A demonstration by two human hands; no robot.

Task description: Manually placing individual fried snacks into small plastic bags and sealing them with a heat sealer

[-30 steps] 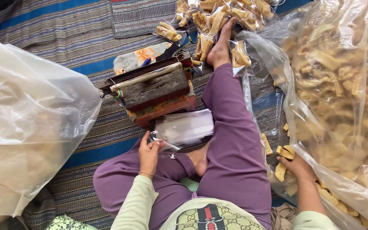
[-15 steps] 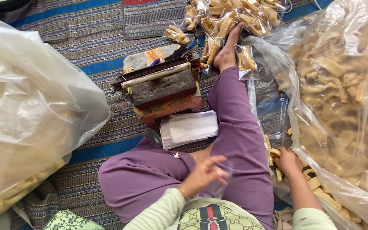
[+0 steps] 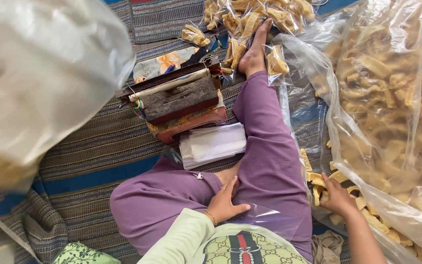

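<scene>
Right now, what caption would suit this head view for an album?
Seated on a striped mat, left hand holds a clear bag on the lap; right hand gathers yellow snack sticks.

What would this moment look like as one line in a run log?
left hand: resting on lap, holding small clear bag | right hand: in loose yellow snack sticks beside big snack bag | flat bag stack: on mat
</scene>
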